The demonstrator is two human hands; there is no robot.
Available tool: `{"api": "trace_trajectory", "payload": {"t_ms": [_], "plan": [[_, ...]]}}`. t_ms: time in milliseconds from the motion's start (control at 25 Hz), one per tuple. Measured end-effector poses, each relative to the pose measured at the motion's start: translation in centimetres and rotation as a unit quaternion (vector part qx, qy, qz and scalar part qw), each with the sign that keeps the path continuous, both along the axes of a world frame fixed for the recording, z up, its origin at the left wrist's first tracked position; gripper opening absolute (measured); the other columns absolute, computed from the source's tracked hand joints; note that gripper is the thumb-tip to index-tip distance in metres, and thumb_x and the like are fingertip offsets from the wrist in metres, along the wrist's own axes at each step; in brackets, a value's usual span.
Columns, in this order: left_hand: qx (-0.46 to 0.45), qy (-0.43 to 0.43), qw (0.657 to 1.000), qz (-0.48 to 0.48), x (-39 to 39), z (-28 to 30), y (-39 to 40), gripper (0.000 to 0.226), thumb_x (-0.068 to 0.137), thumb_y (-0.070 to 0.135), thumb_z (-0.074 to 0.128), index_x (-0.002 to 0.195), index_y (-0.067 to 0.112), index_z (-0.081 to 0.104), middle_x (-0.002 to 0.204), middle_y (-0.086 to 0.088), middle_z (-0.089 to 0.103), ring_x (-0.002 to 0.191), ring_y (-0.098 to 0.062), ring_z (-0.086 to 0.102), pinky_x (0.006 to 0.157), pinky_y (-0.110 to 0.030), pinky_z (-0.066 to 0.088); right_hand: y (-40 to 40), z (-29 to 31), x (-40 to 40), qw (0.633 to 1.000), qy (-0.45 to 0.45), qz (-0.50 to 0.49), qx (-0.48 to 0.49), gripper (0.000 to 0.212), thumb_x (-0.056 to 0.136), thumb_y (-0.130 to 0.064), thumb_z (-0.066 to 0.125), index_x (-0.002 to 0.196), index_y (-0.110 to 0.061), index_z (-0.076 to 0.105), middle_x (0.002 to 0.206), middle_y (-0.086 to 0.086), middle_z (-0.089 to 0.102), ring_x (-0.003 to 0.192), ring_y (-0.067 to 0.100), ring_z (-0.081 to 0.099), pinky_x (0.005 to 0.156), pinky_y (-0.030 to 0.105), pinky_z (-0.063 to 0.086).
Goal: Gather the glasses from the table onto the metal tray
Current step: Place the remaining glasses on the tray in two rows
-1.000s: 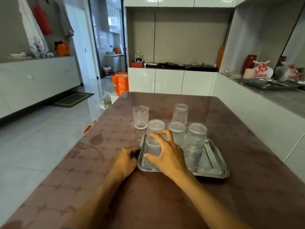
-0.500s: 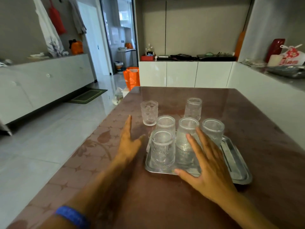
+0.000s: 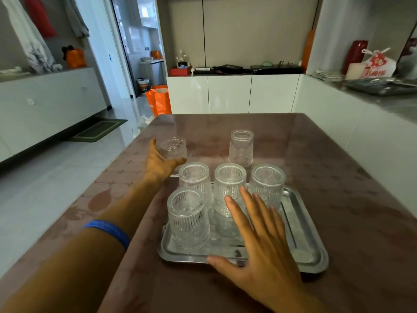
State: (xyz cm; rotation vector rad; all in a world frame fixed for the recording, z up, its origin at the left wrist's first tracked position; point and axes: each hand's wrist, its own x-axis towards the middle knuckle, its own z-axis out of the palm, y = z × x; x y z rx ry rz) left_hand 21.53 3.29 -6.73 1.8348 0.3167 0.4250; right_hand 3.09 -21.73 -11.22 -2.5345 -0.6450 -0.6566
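Home dining room: table (image 3: 338, 177), white cabinets (image 3: 230, 93).

Six glasses (image 3: 227, 192), one metal tray (image 3: 300, 224), two hands (image 3: 266, 251).

brown table (image 3: 338, 177), metal tray (image 3: 302, 222), two glasses (image 3: 241, 147)

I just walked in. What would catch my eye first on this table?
Four upside-down ribbed glasses stand clustered on a metal tray near the table's front, the nearest one at its front left corner. The right hand is spread open over the tray. The left hand reaches to an upright glass on the table behind the tray; another glass, inverted, stands beside it.
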Motion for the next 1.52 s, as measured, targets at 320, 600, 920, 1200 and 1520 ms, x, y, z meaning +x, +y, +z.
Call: {"api": "trace_trajectory", "payload": {"t_ms": [320,600,920,1200,1520], "plan": [[0.064,-0.129,0.989,-0.046,-5.9,4.9,1.1,0.11,0.059,0.016,0.092,0.145,0.035,0.027,0.134,-0.005,0.053,0.111,-0.016,0.057,0.096,-0.038,0.051,-0.8,0.7,0.0,0.994,0.048,0.015,0.098,0.085,0.082,-0.07,0.057,0.153,-0.044,0.019,0.164,-0.009,0.015,0.15,0.016,0.01,0.116,0.046,0.018],[0.169,-0.246,0.923,-0.242,-18.0,11.5,-2.0,0.108,0.057,0.033,0.092,0.145,0.041,0.03,0.145,0.01,0.043,0.126,-0.004,0.05,0.095,-0.016,0.049,0.6,10.0,-0.9,0.819,0.336,0.062,0.462,0.052,0.086,-0.062,0.06,0.126,-0.03,0.053,0.094,0.0,0.079,0.079,0.02,0.076,0.074,0.046,0.062],[0.28,-0.216,0.869,-0.345,-22.2,9.1,-4.7,0.107,0.065,0.027,0.088,0.149,0.039,0.022,0.138,0.029,0.038,0.135,-0.011,0.04,0.112,-0.042,0.038,1.2,12.5,-1.5,0.698,0.43,0.03,0.572,0.056,0.073,-0.062,0.071,0.111,-0.022,0.068,0.098,0.012,0.076,0.069,0.025,0.07,0.051,0.032,0.054],[0.295,-0.105,0.937,-0.157,-21.1,3.7,-1.8,0.036,0.086,0.016,0.071,0.121,0.013,0.063,0.128,-0.002,0.059,0.102,-0.024,0.058,0.094,-0.035,0.049,1.1,9.2,-1.1,0.96,0.142,-0.128,0.206,0.051,0.073,-0.056,0.072,0.111,-0.038,0.044,0.098,-0.011,0.061,0.07,0.011,0.06,0.054,0.026,0.043],[0.301,-0.128,0.93,-0.167,-20.4,1.5,-1.3,0.026,0.087,0.019,0.071,0.113,0.02,0.067,0.123,0.005,0.059,0.104,-0.017,0.061,0.089,-0.034,0.053,1.2,6.0,-0.7,0.993,0.047,-0.101,0.031,0.05,0.08,-0.056,0.07,0.114,-0.029,0.045,0.111,-0.005,0.07,0.065,0.009,0.054,0.057,0.021,0.038]]}}
